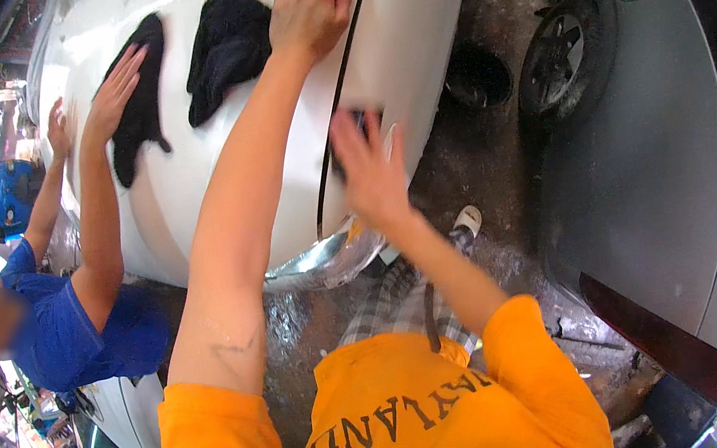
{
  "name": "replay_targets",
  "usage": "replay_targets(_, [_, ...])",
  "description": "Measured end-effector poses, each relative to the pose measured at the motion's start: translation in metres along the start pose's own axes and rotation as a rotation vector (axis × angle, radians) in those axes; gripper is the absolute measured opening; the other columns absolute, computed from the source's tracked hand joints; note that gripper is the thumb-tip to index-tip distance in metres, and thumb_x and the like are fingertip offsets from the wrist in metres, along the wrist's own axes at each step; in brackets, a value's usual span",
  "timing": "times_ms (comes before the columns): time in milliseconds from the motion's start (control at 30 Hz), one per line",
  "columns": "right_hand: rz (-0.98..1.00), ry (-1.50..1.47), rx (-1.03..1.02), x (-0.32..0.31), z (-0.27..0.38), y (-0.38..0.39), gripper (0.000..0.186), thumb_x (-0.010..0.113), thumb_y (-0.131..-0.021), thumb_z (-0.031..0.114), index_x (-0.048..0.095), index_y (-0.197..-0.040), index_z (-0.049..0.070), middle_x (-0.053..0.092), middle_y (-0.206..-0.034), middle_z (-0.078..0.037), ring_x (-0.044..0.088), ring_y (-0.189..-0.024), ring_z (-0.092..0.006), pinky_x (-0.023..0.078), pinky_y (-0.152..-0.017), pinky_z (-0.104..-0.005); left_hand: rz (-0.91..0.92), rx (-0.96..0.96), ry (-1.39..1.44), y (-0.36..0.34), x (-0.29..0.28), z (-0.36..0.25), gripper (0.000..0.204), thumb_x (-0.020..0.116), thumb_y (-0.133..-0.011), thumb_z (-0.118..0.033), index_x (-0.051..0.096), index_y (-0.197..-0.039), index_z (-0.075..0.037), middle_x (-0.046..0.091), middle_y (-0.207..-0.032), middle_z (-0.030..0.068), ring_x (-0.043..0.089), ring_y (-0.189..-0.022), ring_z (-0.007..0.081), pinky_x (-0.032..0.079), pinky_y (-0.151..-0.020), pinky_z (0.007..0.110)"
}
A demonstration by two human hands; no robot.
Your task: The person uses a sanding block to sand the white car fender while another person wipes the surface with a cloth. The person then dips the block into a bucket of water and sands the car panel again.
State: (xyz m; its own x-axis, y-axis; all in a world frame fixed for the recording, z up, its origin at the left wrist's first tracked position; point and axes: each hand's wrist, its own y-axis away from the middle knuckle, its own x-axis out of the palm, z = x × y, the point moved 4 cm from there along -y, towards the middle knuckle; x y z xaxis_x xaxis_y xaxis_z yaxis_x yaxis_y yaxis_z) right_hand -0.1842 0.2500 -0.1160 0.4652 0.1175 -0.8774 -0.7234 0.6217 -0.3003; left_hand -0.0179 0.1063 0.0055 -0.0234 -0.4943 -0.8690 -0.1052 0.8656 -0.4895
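My left hand (312, 10) lies flat on the white car hood (213, 166), its fingers stretched out and nothing in it. Lower and to the right, my right hand (372, 167) is blurred by motion over the panel beside the dark hood seam. Partly showing under its spread fingers is a dark cloth (372, 118), pressed against the panel; its exact shape is hidden. A crumpled black cloth (229, 54) rests on the hood just left of my left hand. Farther left, a co-worker's hand (119, 88) touches another black cloth (142, 117).
At the left a co-worker in a blue shirt (84, 327) leans over the hood. A grey car (646, 183) with a wheel (559, 54) stands close on the right. Between the cars lies a dark wet floor (496, 159) with a round black tub (477, 76).
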Motion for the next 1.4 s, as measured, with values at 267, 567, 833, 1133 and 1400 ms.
replay_targets(267, [0.222, -1.030, 1.229, -0.031, -0.137, 0.160, 0.048, 0.045, -0.107, 0.031, 0.051, -0.137, -0.006, 0.059, -0.137, -0.019, 0.054, -0.130, -0.0278, 0.042, -0.110, -0.0382, 0.431, 0.305, -0.213, 0.131, 0.033, -0.076, 0.062, 0.062, -0.093, -0.037, 0.045, -0.150, -0.022, 0.024, -0.165, 0.0076, 0.015, -0.153, 0.0334, 0.014, -0.118, 0.065])
replay_targets(567, [-0.253, -1.413, 0.947, -0.052, -0.202, 0.131, 0.028, 0.063, -0.097, 0.008, 0.057, -0.121, -0.004, 0.069, -0.109, -0.013, 0.073, -0.090, -0.0219, 0.061, -0.073, -0.0307, 0.137, 0.230, -0.425, -0.026, 0.026, -0.023, 0.060, 0.057, -0.096, -0.048, 0.041, -0.151, -0.034, 0.023, -0.165, 0.0066, 0.025, -0.150, 0.0354, 0.021, -0.115, 0.067])
replay_targets(833, [-0.478, -1.410, 0.534, -0.054, -0.152, 0.033, 0.021, 0.060, -0.096, 0.003, 0.056, -0.116, 0.000, 0.056, -0.133, -0.018, 0.065, -0.112, -0.0247, 0.053, -0.091, -0.0367, 0.135, 0.127, -0.190, -0.042, 0.022, -0.025, 0.059, 0.054, -0.097, -0.048, 0.045, -0.150, -0.023, 0.022, -0.163, 0.0193, 0.020, -0.149, 0.0463, 0.019, -0.118, 0.063])
replay_targets(1133, [0.016, -0.278, -0.144, 0.014, -0.014, 0.049, 0.068, 0.054, -0.087, 0.012, 0.039, -0.153, 0.013, 0.030, -0.163, -0.006, 0.027, -0.150, -0.0353, 0.017, -0.115, -0.0678, -0.024, 0.154, -0.086, -0.038, 0.028, -0.017, 0.056, 0.057, -0.096, -0.047, 0.054, -0.143, -0.017, 0.034, -0.157, 0.0223, 0.029, -0.146, 0.0446, 0.026, -0.118, 0.055])
replay_targets(1400, [-0.036, -0.163, -0.013, -0.012, -0.032, -0.017, 0.088, 0.068, -0.080, 0.018, 0.027, -0.158, 0.015, 0.021, -0.167, -0.002, 0.017, -0.152, -0.0407, 0.015, -0.111, -0.0759, -0.048, 0.179, -0.087, -0.036, 0.024, -0.018, 0.055, 0.058, -0.095, -0.045, 0.057, -0.139, -0.013, 0.039, -0.154, 0.0240, 0.033, -0.143, 0.0465, 0.028, -0.117, 0.056])
